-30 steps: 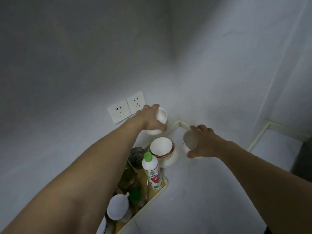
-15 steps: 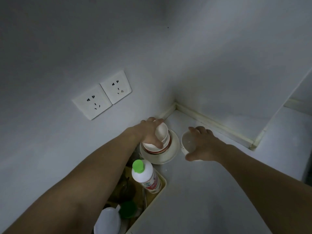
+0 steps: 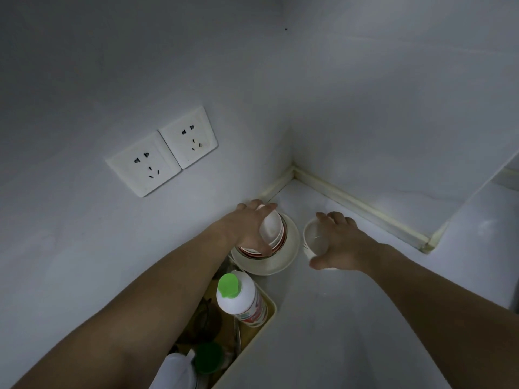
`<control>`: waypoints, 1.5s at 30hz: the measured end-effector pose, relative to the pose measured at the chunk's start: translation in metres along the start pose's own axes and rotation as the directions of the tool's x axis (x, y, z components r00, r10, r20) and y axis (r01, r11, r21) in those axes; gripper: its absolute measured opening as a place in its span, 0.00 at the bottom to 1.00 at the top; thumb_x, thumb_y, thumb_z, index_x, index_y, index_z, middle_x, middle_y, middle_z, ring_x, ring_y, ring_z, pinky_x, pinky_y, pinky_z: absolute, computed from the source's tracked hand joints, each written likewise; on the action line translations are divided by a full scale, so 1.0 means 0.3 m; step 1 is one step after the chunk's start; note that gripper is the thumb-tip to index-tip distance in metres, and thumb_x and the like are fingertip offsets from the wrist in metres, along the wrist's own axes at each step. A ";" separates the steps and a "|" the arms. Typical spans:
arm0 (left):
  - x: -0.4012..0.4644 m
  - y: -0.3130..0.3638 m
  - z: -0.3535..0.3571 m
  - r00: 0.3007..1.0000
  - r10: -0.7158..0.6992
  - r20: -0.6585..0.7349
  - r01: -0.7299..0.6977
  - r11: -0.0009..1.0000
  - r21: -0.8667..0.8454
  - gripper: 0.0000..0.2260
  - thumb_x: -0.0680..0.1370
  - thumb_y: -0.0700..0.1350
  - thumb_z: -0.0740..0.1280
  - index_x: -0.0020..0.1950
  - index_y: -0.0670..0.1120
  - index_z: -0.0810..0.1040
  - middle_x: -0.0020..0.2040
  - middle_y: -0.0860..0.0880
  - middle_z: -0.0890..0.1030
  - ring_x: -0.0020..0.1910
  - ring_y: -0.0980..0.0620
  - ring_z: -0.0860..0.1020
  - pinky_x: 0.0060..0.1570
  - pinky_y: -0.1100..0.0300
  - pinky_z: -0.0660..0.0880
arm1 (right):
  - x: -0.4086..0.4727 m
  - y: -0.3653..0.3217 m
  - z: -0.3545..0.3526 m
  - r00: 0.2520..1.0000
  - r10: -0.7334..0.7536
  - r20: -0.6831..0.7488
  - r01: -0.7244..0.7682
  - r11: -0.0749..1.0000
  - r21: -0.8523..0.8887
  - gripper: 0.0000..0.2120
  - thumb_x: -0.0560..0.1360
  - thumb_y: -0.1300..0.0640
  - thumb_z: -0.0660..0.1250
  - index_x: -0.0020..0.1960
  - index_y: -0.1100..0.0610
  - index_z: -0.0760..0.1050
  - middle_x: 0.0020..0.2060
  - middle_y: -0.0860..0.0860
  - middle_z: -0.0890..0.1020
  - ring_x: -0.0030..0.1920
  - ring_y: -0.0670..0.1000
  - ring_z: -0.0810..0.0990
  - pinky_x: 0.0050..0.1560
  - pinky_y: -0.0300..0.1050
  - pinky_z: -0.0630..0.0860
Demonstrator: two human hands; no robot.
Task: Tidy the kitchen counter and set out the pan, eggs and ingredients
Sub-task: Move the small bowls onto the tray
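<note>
In the counter's back corner, my left hand (image 3: 247,228) grips a small white bowl (image 3: 271,228), tilted on its side and resting in a red-rimmed bowl (image 3: 282,242). That bowl sits on a wide white plate (image 3: 286,256). To the right of the stack, my right hand (image 3: 342,245) holds a white cup (image 3: 316,238) on the grey counter (image 3: 337,332), fingers curled over its far rim and thumb at its near side.
A cream tray (image 3: 264,327) along the left wall holds a white bottle with a green cap (image 3: 238,296), a green-lidded jar (image 3: 209,357) and dark items. Two wall sockets (image 3: 161,150) are above. A raised ledge (image 3: 477,220) steps up at the right.
My left hand has lowered the small white bowl from in front of the wall down into the red-rimmed bowl. My right hand has kept its hold on the cup beside the stack.
</note>
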State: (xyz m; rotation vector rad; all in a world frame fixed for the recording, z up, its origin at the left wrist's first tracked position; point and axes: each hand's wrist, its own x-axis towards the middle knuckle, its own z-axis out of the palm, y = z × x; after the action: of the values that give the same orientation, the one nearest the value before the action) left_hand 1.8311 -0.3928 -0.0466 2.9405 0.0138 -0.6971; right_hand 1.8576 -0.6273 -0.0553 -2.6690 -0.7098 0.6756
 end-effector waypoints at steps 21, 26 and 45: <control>-0.480 -0.161 -0.003 0.891 -0.441 -0.107 0.375 0.849 -0.373 0.34 0.77 0.54 0.66 0.79 0.48 0.55 0.77 0.45 0.58 0.75 0.43 0.59 0.72 0.53 0.59 | 0.094 -0.387 -0.063 0.946 -0.312 -0.093 0.294 0.942 -0.162 0.54 0.62 0.37 0.74 0.76 0.56 0.48 0.72 0.54 0.58 0.71 0.59 0.59 0.67 0.56 0.66; -0.535 -0.169 0.003 0.878 -0.466 -0.110 0.397 0.836 -0.378 0.33 0.77 0.53 0.66 0.78 0.48 0.56 0.77 0.46 0.59 0.74 0.44 0.60 0.72 0.52 0.60 | 0.138 -0.404 -0.019 0.941 -0.332 -0.065 0.306 0.917 -0.255 0.53 0.62 0.36 0.73 0.74 0.58 0.51 0.70 0.56 0.61 0.69 0.61 0.62 0.65 0.57 0.68; -0.461 -0.170 0.031 0.896 -0.440 -0.059 0.388 0.841 -0.376 0.30 0.77 0.52 0.65 0.77 0.47 0.59 0.75 0.45 0.62 0.73 0.43 0.61 0.71 0.52 0.62 | 0.222 -0.403 0.067 0.950 -0.299 -0.086 0.256 0.908 -0.330 0.53 0.66 0.34 0.68 0.76 0.57 0.45 0.72 0.55 0.56 0.72 0.59 0.56 0.67 0.57 0.63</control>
State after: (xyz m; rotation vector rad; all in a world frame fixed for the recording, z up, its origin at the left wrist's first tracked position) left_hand 1.7015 -0.3408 0.0012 2.6363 0.7343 -0.4600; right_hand 1.8515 -0.4883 -0.0491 -2.7735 -1.2220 0.3229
